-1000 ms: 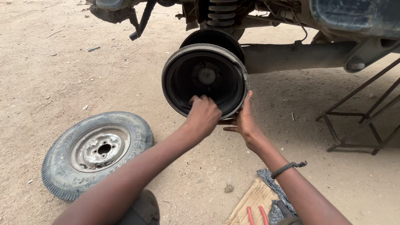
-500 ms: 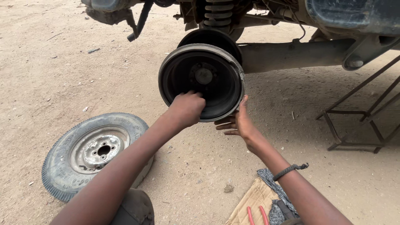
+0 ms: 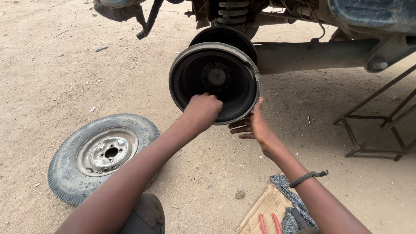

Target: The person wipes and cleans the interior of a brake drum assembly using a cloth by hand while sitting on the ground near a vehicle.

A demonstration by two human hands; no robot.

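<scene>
Under a raised vehicle, a dark brake drum [image 3: 215, 82] is sitting on its axle. Left hand [image 3: 203, 109] is reaching inside its lower rim, fingers curled closed, apparently to grip it. Right hand [image 3: 255, 128] is bracing the rim's lower edge from outside, fingers spread.

The left hand [image 3: 203, 109] reaches fisted inside the dark brake drum [image 3: 215, 82] on the axle [image 3: 312, 54]; the right hand [image 3: 253, 126] cups its lower rim. A removed wheel [image 3: 100, 155] lies flat on sand.
</scene>
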